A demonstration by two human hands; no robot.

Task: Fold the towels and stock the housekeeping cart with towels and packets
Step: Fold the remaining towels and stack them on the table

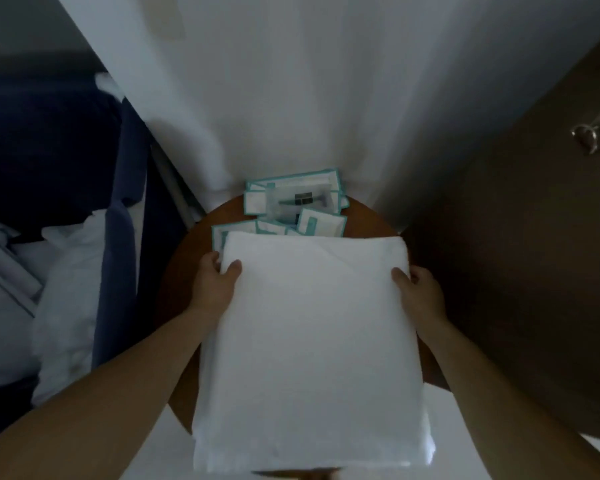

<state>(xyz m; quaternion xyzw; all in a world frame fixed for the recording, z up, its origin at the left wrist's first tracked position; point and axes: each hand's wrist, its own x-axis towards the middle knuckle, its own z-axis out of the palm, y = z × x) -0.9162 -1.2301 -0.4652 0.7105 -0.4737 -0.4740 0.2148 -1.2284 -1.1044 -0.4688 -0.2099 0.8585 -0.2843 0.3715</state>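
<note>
Gripping the folded towel [309, 341], left hand [215, 282] and right hand [420, 289] flank it.

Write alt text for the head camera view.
A left hand and right hand grip the far sides of a folded white towel over a round wooden table. Teal-edged packets lie piled beyond it on the table.

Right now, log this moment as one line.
step: towel folding | left hand: grips folded towel left edge | right hand: grips right edge | packets: piled behind towel on round table
</note>
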